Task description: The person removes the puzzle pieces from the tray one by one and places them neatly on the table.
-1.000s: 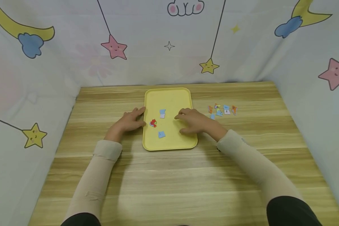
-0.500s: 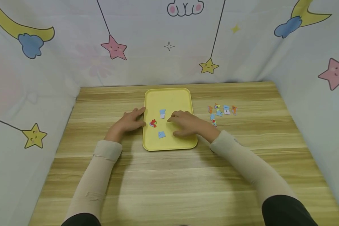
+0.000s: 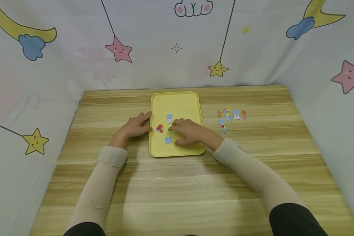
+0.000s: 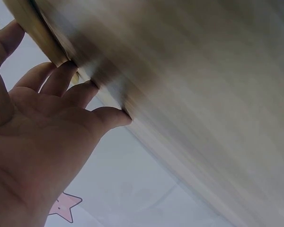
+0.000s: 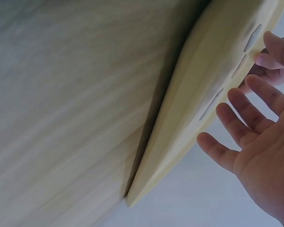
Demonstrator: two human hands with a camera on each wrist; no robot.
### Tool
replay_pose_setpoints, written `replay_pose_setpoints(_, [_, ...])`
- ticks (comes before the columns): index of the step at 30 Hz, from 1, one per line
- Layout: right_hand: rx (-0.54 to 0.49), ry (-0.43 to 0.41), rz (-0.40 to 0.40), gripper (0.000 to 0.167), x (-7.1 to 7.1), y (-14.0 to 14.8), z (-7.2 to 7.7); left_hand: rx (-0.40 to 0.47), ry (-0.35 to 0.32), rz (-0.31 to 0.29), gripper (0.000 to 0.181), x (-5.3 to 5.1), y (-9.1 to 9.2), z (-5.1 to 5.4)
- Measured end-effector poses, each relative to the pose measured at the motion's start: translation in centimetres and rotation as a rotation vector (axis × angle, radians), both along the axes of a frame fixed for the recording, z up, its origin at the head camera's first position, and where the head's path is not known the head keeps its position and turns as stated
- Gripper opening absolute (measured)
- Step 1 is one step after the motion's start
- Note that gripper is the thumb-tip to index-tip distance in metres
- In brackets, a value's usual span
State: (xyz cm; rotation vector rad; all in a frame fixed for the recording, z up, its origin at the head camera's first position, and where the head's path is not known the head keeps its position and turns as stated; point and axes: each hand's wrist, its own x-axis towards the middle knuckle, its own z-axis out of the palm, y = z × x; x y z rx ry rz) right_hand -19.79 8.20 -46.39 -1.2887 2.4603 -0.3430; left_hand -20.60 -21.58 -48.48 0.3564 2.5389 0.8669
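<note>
A yellow tray [image 3: 177, 101] lies on the wooden table with a blue and white piece [image 3: 169, 118], a red piece [image 3: 159, 128] and a blue piece [image 3: 168, 140] in it. At the tray's left edge rests my left hand [image 3: 134, 126], thumb and fingers spread; the left wrist view shows its fingertips [image 4: 125, 116] on the table. Over the tray, right of the pieces, is my right hand [image 3: 188, 131], fingers slightly bent and apart. In the right wrist view nothing shows between the fingers of that hand [image 5: 265, 137].
Right of the tray, several small colourful pieces lie on the table [image 3: 177, 190], among them an orange one [image 3: 244, 115], a blue and white one [image 3: 236, 114] and a red and blue one [image 3: 223, 128]. A patterned white cloth [image 3: 153, 72] stands behind and at both sides.
My right hand has moved left and slightly nearer across the tray, toward the pieces there, uncovering the red and blue piece on the table. My left hand has stayed put.
</note>
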Motion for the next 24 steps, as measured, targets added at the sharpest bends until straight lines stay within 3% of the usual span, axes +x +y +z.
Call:
replay_pose_setpoints(14, [0.005,0.017,0.039,0.055,0.4,-1.6,-0.7,-0.01,-0.002,-0.002,0.081,0.0,0.0,0.0])
replay_pose_setpoints(24, [-0.008,0.07,0.086,0.038,0.8,-2.4,-1.1,-0.005,-0.011,0.001,0.082,0.1,0.0,0.0])
